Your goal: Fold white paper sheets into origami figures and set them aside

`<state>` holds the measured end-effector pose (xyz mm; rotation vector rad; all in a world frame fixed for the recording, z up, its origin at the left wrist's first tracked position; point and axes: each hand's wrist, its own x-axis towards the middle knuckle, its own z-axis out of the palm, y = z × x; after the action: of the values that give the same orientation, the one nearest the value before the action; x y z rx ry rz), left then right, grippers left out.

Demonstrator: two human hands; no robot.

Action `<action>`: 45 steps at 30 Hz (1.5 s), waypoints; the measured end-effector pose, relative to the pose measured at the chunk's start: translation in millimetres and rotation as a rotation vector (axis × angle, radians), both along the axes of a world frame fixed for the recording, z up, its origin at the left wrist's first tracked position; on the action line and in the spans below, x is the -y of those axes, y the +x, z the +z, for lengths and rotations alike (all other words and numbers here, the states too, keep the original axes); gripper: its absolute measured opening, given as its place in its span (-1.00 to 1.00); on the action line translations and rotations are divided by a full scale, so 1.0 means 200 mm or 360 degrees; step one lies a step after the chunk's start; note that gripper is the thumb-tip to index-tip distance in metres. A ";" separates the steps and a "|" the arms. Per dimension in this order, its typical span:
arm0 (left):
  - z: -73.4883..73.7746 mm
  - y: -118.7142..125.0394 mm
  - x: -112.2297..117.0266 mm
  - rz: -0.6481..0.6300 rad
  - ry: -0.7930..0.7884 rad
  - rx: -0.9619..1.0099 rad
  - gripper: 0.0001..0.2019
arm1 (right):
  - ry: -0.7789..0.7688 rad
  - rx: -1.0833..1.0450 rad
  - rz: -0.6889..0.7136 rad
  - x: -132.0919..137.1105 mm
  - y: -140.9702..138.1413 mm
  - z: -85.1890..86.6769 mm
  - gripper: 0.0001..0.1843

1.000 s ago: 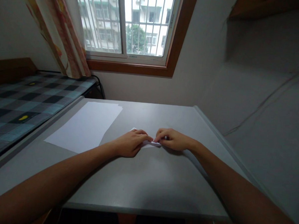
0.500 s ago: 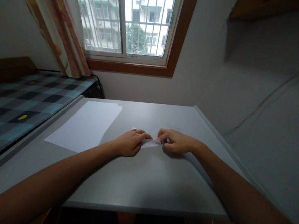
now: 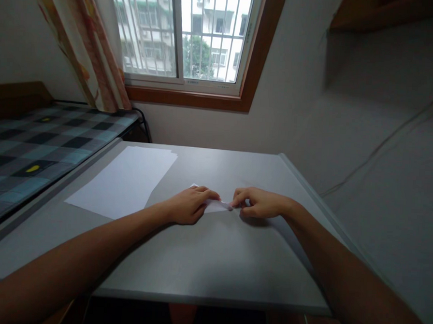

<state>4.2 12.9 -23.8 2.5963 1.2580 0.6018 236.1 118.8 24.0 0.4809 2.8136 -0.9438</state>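
A small folded piece of white paper [image 3: 216,207] lies on the grey tabletop [image 3: 211,258], much of it under my left hand [image 3: 190,204]. That hand's fingers are pressed together over the paper and hold it against the table. At the paper's right end, my right hand [image 3: 260,203] touches the tip with its index finger. Its thumb stands apart from that finger, and the other fingers are curled. How the folds run under my left hand is hidden.
Several white sheets [image 3: 124,181] lie stacked on the table's left side. Beyond that edge is a bed with a checked cover [image 3: 58,134]. A window [image 3: 187,34] and a curtain [image 3: 84,48] are behind the table, and a wall [image 3: 382,190] runs along the right.
My right hand has shifted slightly right along the folded paper, and its fingers have opened a little. The left hand stays in place on the paper.
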 end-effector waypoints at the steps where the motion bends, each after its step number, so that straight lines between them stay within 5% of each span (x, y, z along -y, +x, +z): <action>1: 0.00 0.00 0.00 0.0001 0.0000 0.0001 -0.55 | -0.0017 0.0007 -0.0010 0.00 0.00 0.00 -0.57; 19: -0.01 0.00 0.00 0.0063 0.0043 0.0015 -0.59 | -0.0013 0.0066 -0.0250 0.01 0.00 -0.01 -0.69; 27: -0.03 0.04 -0.03 0.0078 0.0129 0.0047 -0.59 | 0.0288 -0.0035 -0.0478 0.04 -0.09 -0.09 -0.77; 37: -0.04 0.05 -0.05 0.0145 0.0230 -0.0032 -0.63 | 0.0141 -0.0013 -0.0619 0.05 -0.13 -0.09 -0.80; 45: -0.05 0.03 -0.07 0.0304 0.0266 0.0205 -0.68 | -0.0012 -0.0247 -0.0707 0.05 -0.15 -0.13 -0.72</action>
<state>10.6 27.4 -34.4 2.5341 1.4818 0.9309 205.5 109.6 -2.2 1.1102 2.8936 -1.1057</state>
